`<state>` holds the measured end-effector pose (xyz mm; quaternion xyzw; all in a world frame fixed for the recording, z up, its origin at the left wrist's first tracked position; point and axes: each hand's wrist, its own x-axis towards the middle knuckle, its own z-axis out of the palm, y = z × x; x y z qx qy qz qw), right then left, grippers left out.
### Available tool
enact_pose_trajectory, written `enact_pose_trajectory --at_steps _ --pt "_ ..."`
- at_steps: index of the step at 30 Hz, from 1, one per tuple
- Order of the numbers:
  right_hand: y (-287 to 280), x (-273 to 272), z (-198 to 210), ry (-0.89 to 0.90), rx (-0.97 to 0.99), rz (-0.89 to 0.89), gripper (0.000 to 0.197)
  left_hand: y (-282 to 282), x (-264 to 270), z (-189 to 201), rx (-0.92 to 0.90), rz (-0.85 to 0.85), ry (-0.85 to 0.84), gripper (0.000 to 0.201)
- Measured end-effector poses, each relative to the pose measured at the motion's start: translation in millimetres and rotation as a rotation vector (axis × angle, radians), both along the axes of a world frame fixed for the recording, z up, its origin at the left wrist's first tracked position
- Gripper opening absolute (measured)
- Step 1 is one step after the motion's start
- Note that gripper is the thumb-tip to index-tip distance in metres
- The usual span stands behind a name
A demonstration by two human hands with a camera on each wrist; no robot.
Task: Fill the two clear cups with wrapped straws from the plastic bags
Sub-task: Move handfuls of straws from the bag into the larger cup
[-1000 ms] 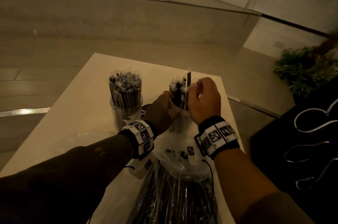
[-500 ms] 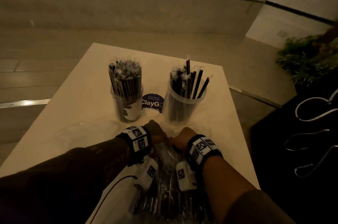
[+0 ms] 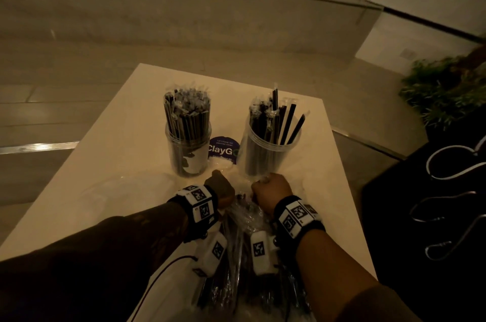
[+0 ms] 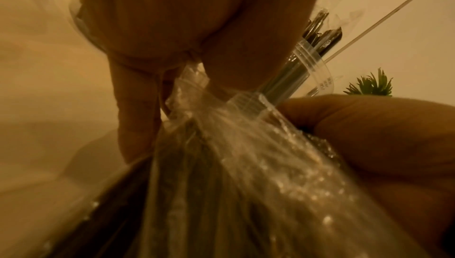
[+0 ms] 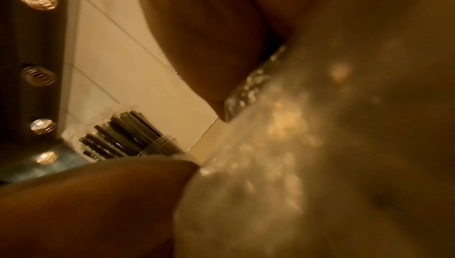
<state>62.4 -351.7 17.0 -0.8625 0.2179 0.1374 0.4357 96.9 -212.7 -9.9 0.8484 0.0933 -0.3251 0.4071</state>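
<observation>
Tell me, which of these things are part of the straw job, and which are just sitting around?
Part of the job:
left cup
right cup
straws
plastic bag
left hand
right hand

Just lying about:
round sticker
plant

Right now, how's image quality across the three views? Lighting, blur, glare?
Head view: dim, warm cast, wide-angle bend at the edges; both cups readable, left hand in shadow. Left wrist view: fairly sharp, specular glints on the plastic bag. Right wrist view: the worst, with right hand and bag out of focus and bright blurred glare spots.
</observation>
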Motion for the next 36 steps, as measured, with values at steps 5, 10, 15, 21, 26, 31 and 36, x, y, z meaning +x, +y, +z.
enact_pose_trajectory --at_steps 5,10,15,21,26,31,36 --pt "-7.2 -3.4 22.3 -0.314 0.042 -0.073 0.018 0.0 0.3 1.0 -0.078 0.069 0.040 0.048" --pt "-20.0 5.1 76.2 -0.655 0.035 -0.101 0.010 -2.4 -2.9 0.9 -0.150 0.143 0.113 0.047" --pt "-29.7 10.5 149.2 -0.934 0.078 -0.148 0.025 0.9 -3.0 7.7 -0.007 -0.095 -0.064 0.062" --pt "-17.7 15.6 157.7 -1.009 0.223 -0.180 0.022 0.1 -2.4 83.7 -0.745 -0.174 -0.317 0.055" --pt "6.3 18.7 131.1 -0.835 0.291 -0.207 0.020 -17.5 -3.5 95.6 -0.352 -0.351 -0.445 0.044" --pt "-15.1 14.0 141.3 -0.860 -0.039 0.001 0.052 -13.6 -5.0 83.7 -0.316 -0.318 -0.335 0.043" --pt "-9.8 12.4 132.3 -0.787 -0.278 0.351 0.043 -22.0 0.2 89.5 -0.268 -0.340 -0.388 0.039"
